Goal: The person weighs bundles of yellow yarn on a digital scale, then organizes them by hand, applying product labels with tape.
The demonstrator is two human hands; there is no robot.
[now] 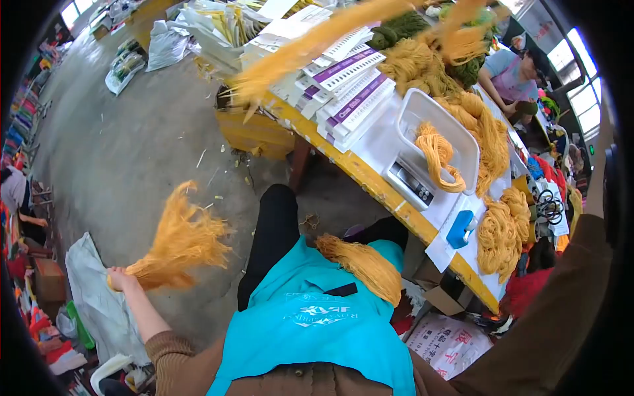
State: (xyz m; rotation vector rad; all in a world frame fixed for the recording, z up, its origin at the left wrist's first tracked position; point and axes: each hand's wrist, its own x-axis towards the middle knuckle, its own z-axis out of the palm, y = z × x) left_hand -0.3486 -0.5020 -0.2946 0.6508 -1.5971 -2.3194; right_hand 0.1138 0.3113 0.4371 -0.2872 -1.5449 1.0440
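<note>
One yarn bundle (183,245), clamped in left grip (121,279), spreads over open floor (142,148) beyond table edge (371,183); right grip unseen.

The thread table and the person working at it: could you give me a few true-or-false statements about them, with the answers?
1. The left hand holds a loose bundle of orange thread. True.
2. Another length of thread lies across the turquoise apron. True.
3. The plastic tray on the table holds only scissors. False: a skein lies in it, partly over its rim.
4. The cards with purple bands are piled on the floor. False: they are on the table.
5. Both hands are clearly visible. False: the right hand cannot be made out, though the right sleeve shows.
</note>
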